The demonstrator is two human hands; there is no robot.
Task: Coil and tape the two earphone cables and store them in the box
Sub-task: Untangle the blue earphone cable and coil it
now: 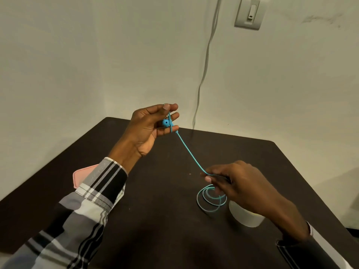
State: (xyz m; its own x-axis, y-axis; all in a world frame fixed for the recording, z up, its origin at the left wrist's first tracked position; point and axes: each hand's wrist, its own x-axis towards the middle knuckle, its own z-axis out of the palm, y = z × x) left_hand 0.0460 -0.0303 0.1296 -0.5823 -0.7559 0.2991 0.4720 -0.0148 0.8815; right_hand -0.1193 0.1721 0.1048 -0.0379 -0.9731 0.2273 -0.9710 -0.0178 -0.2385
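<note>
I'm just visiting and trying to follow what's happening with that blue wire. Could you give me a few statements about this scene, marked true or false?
1. The left hand holds the blue earbud raised above the table. True.
2. The right hand is empty. False: it pinches the blue cable.
3. Loose cable loops lie on the table. True.
4. The cable hangs slack between the hands. False: it runs nearly straight.
</note>
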